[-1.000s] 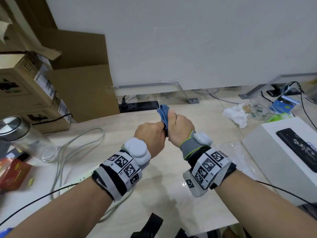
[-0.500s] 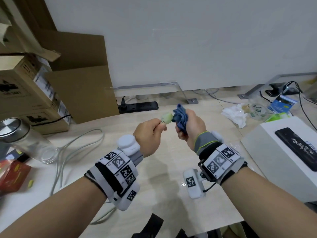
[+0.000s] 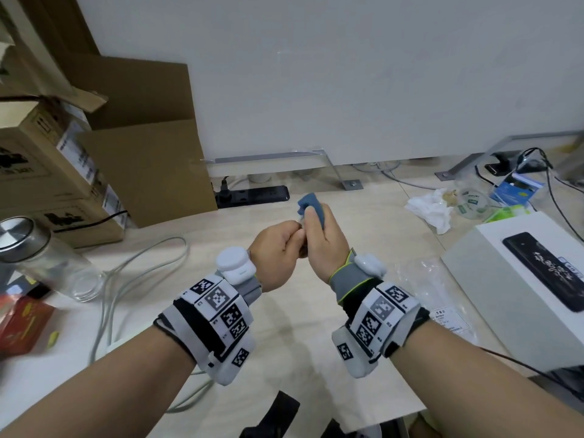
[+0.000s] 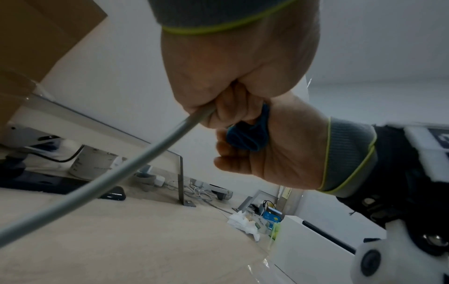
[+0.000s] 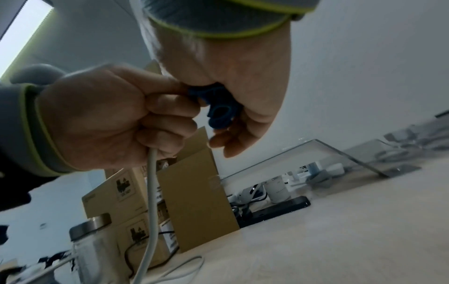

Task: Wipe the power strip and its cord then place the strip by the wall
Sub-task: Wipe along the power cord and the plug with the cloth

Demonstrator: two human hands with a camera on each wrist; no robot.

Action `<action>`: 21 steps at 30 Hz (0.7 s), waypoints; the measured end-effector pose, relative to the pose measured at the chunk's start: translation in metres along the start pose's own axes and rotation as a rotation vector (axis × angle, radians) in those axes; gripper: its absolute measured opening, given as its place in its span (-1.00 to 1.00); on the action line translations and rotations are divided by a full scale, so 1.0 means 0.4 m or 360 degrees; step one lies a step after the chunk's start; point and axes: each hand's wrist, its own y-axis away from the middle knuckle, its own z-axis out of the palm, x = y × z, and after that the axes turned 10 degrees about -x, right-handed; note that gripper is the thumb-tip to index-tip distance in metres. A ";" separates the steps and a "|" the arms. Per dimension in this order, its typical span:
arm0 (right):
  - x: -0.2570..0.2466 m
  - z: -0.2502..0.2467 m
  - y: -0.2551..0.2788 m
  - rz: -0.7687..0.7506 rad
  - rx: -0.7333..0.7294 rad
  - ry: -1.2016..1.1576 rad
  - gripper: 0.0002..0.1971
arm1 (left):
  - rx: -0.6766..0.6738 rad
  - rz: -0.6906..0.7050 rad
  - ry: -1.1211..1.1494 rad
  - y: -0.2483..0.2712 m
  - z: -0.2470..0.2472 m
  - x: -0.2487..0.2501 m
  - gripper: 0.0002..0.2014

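In the head view my hands meet above the middle of the desk. My left hand (image 3: 284, 245) grips the end of a grey cord (image 3: 139, 263), which drops from the fist and loops over the desk to the left. My right hand (image 3: 319, 238) holds a bunched blue cloth (image 3: 311, 202) pressed against the left fingers, hiding the cord's tip. The left wrist view shows the cord (image 4: 97, 184) leaving my fist and the cloth (image 4: 250, 134) in the other palm. In the right wrist view the cloth (image 5: 218, 111) touches the left knuckles above the hanging cord (image 5: 150, 192). A black power strip (image 3: 252, 196) lies by the wall.
Cardboard boxes (image 3: 142, 153) stand at the back left. A glass jar with a metal lid (image 3: 41, 257) and a red box (image 3: 22, 324) are at the left. A white box (image 3: 521, 279) and crumpled tissue (image 3: 429, 210) are on the right.
Half a second ago my hands were apart, with the pale cord end showing in the left fingers. The right hand has brought the cloth back over that end, and the hands touch again.
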 end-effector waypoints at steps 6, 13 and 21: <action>0.005 -0.005 -0.039 0.0343 0.0130 -0.0394 -0.60 | -0.0078 0.0148 -0.0141 0.018 -0.004 -0.005 -0.74; -0.050 -0.039 -0.043 0.0649 0.0016 -0.1387 -0.46 | -0.0094 -0.0405 0.0807 0.009 -0.026 -0.008 -0.62; 0.030 -0.033 -0.009 -0.0353 -0.0182 0.0528 -0.55 | -0.0255 -0.0526 0.0838 0.010 -0.028 0.014 -0.65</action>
